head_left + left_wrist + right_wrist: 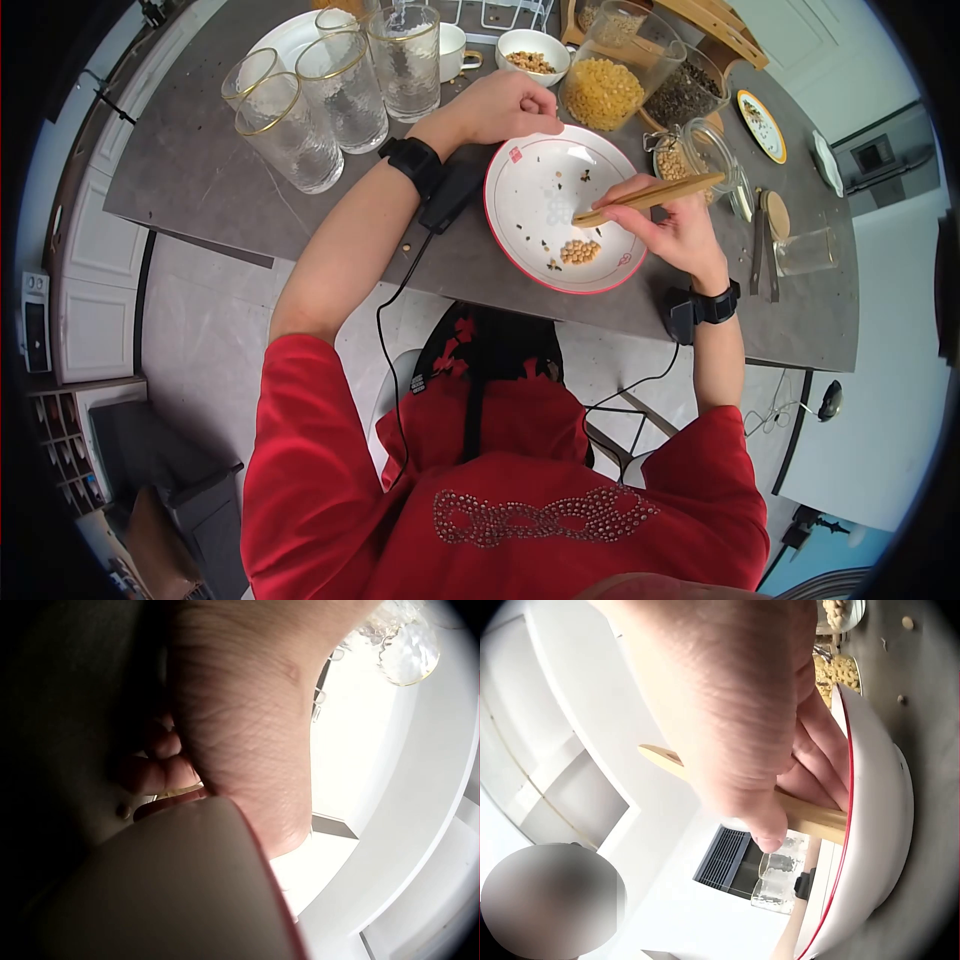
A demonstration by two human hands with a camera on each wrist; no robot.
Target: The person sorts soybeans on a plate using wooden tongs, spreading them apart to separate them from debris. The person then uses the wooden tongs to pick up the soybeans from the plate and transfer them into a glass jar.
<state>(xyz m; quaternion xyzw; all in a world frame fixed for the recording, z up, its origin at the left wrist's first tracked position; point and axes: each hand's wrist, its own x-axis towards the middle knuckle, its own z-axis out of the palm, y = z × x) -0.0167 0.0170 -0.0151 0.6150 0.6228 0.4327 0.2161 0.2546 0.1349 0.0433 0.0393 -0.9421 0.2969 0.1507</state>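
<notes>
A white bowl with a red rim (519, 222) holds a cluster of pale round beans (580, 252) at its near side and scattered dark bits. The right hand (672, 225) pinches wooden tongs (655, 196) over the bowl's right side, tips low inside it. In the right wrist view, the thumb of the right hand (735, 750) presses the tongs (814, 817) beside the bowl (877, 795). The left hand (508, 108) rests by the bowl's upper left rim, fingers loosely curled. The left wrist view shows this hand (240, 727) against the outside of the bowl (180, 877).
Gold-rimmed glasses (345, 100) stand left of the left hand. Beyond the bowl are a small bowl of nuts (530, 62), a container of yellow pasta (603, 95) and an open jar (712, 150). A clear glass (806, 252) lies at right on the grey table (440, 270).
</notes>
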